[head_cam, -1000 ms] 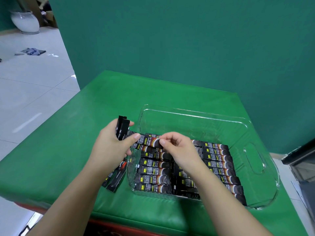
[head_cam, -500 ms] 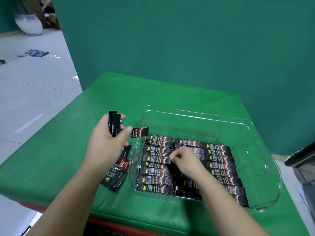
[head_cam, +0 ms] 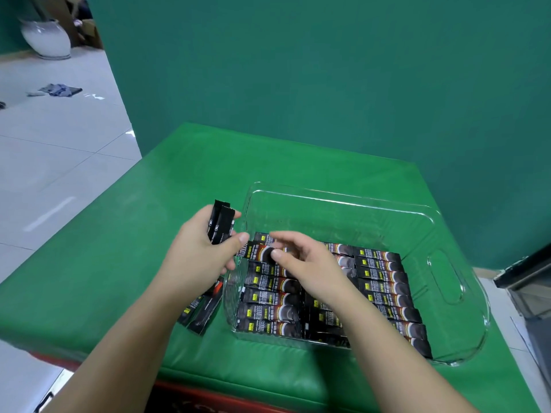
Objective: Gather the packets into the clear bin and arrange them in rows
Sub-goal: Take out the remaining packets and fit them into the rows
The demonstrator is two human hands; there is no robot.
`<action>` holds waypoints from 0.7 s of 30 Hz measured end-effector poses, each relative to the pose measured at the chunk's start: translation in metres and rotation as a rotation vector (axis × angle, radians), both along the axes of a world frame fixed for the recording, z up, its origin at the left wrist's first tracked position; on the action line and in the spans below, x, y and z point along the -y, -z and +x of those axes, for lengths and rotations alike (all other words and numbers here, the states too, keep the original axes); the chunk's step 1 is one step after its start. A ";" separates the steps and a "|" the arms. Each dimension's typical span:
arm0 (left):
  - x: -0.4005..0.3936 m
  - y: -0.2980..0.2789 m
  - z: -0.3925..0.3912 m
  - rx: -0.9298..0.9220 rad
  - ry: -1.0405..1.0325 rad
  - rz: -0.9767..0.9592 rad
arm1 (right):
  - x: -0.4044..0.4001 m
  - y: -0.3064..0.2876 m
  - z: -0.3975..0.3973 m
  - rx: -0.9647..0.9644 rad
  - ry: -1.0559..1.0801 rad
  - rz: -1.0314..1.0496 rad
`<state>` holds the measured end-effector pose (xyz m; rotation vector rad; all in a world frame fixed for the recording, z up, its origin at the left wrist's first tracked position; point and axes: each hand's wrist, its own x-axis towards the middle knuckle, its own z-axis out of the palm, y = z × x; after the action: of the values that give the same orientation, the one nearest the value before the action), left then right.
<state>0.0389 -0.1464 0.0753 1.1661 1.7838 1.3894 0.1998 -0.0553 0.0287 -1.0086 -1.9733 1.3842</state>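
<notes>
Bright, even indoor light, soft shadows, faint glare on the floor, wide-angle bending at edges.

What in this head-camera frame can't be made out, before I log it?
- Middle row in the clear bin: mostly hidden by the right hand and forearm.
- Loose packets on the table: partly hidden under the left hand; count unclear.
- Packets held in the left hand: overlapping, number unclear.
- Packet print: too small to read.
- Dark unit at right: cut off by the frame edge.
</notes>
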 end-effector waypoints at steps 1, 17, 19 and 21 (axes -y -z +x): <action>0.000 -0.001 0.002 -0.011 0.016 -0.006 | 0.001 -0.001 0.000 -0.001 -0.007 0.030; 0.001 0.005 -0.002 -0.090 -0.015 0.011 | -0.009 0.031 0.021 0.645 0.055 0.066; 0.001 0.006 -0.001 -0.096 -0.005 -0.003 | -0.004 0.037 0.014 0.708 0.060 0.079; 0.001 0.008 -0.002 -0.091 -0.001 -0.009 | 0.000 0.038 0.010 0.731 0.069 0.111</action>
<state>0.0371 -0.1479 0.0675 1.2422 1.8513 1.3472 0.2098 -0.0551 -0.0089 -1.6757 -2.4430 0.9148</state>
